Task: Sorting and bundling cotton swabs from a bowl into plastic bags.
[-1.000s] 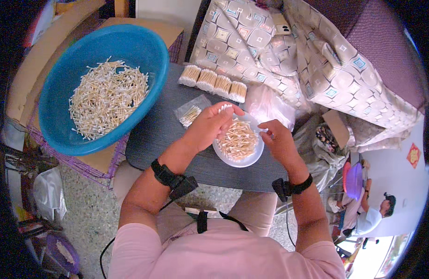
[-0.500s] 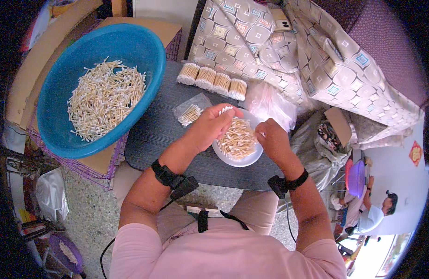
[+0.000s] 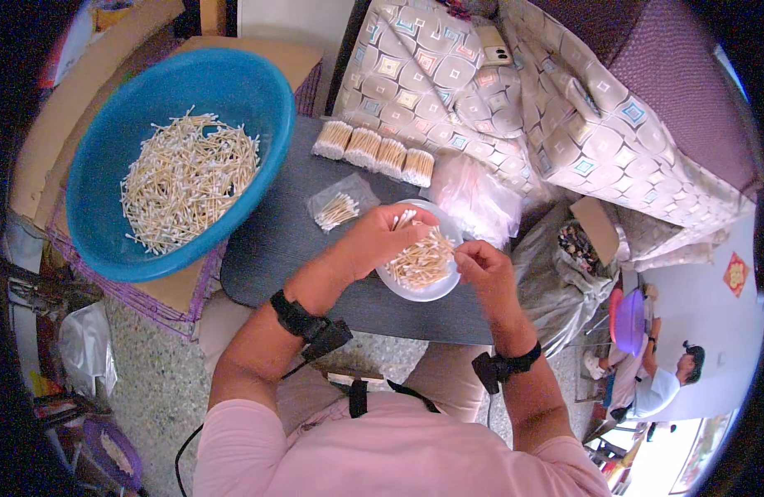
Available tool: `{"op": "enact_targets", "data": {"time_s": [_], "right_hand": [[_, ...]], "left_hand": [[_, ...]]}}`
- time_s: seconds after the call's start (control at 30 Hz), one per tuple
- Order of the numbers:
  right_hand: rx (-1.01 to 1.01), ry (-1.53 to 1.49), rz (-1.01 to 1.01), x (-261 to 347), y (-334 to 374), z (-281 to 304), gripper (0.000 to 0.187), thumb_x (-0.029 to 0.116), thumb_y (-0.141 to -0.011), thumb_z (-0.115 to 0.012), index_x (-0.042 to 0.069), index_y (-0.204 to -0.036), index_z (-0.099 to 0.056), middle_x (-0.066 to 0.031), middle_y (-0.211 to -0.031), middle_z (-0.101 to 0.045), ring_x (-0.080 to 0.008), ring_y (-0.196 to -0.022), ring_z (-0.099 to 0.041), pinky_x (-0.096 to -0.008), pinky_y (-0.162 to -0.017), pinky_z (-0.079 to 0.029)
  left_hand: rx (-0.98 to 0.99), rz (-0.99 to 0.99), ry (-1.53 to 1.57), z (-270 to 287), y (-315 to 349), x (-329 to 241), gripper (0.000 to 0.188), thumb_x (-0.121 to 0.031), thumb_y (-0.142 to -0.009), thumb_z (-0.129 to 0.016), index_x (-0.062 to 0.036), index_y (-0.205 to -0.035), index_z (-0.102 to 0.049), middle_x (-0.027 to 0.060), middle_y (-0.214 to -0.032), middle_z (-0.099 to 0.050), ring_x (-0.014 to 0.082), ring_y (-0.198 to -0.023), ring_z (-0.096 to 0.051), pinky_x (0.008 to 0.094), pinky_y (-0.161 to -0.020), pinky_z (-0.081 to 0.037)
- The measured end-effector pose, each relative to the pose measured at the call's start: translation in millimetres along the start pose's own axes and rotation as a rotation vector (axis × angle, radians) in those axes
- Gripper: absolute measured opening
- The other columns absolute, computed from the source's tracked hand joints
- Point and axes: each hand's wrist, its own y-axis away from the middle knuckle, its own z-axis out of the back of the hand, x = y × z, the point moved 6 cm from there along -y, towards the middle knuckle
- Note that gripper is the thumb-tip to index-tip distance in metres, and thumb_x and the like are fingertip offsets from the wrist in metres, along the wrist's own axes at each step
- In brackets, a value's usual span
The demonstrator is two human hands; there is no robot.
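Observation:
My left hand (image 3: 380, 242) is closed around a few cotton swabs (image 3: 404, 219), whose white tips stick out past the fingers. It hovers at the left side of a white bowl (image 3: 420, 296) heaped with loose wooden-stick swabs (image 3: 423, 262). At the bowl's right rim, the thumb and fingertips of my right hand (image 3: 486, 270) are pinched together; whatever is between them is too small to tell. Beyond my left hand lies a clear plastic bag (image 3: 361, 192) with a small bunch of swabs (image 3: 338, 212) in it.
Packed swab bundles (image 3: 373, 151) stand in a row at the dark table's (image 3: 266, 240) far side, beside clear plastic bags (image 3: 479, 197). A big blue basin (image 3: 108, 166) of loose swabs rests at the left. Patterned cloth (image 3: 415, 66) lies behind. Another person (image 3: 659, 389) sits far right.
Both hands have come slightly nearer to me. The left hand has lowered over the bowl's swabs, and the right fingertips now point toward the bowl's rim.

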Motion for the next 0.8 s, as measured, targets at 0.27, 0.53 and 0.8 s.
{"op": "enact_targets", "data": {"time_s": [0.27, 0.53, 0.8], "right_hand": [[0.026, -0.449, -0.057, 5.3, 11.1, -30.5, 0.013, 0.017, -0.089, -0.061, 0.005, -0.092, -0.059, 0.0003, -0.073, -0.058, -0.0081, -0.063, -0.053, -0.0217, -0.06, -0.044], [0.021, -0.504, -0.025, 6.5, 10.0, -39.6, 0.011, 0.015, -0.089, -0.062, 0.005, -0.092, -0.058, -0.0001, -0.074, -0.058, -0.0081, -0.064, -0.053, -0.0218, -0.061, -0.044], [-0.094, -0.317, 0.077, 18.8, 6.0, -21.6, 0.008, 0.01, -0.088, -0.061, 0.004, -0.092, -0.057, -0.0005, -0.078, -0.058, -0.0081, -0.065, -0.053, -0.0219, -0.062, -0.044]], "left_hand": [[0.101, -0.024, 0.026, -4.8, -0.1, 4.1, 0.019, -0.013, -0.09, -0.058, -0.0031, -0.105, -0.065, 0.0041, -0.094, -0.065, 0.0084, -0.082, -0.061, 0.0239, -0.073, -0.052], [0.062, -0.044, -0.068, -2.2, 0.7, 1.8, 0.018, -0.014, -0.09, -0.06, -0.0034, -0.102, -0.066, 0.0027, -0.092, -0.066, 0.0076, -0.081, -0.06, 0.0234, -0.072, -0.051], [0.033, -0.038, -0.072, -5.0, -0.2, 1.0, 0.016, -0.014, -0.09, -0.06, -0.0031, -0.1, -0.066, 0.0029, -0.09, -0.066, 0.0071, -0.08, -0.06, 0.0234, -0.071, -0.051]]}}
